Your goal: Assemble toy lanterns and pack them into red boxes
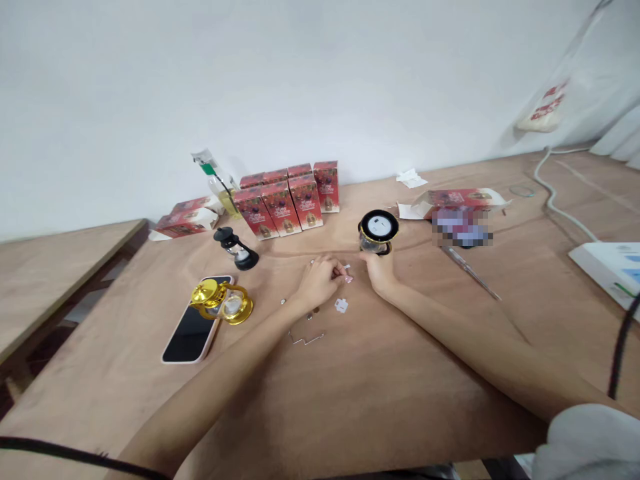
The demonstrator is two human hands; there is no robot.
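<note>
My left hand rests on the wooden table with its fingers pinched on a tiny white part. My right hand grips a small black-and-gold lantern base, held upside down so its round white bottom faces up. A small white plastic piece lies just below the hands. A thin bent wire handle and a few tiny screws lie beside my left wrist.
A gold lantern lies on a phone at the left. A black lantern lies behind it. Red boxes stand by the wall, with a bottle. An open box, a screwdriver and a white cable sit on the right.
</note>
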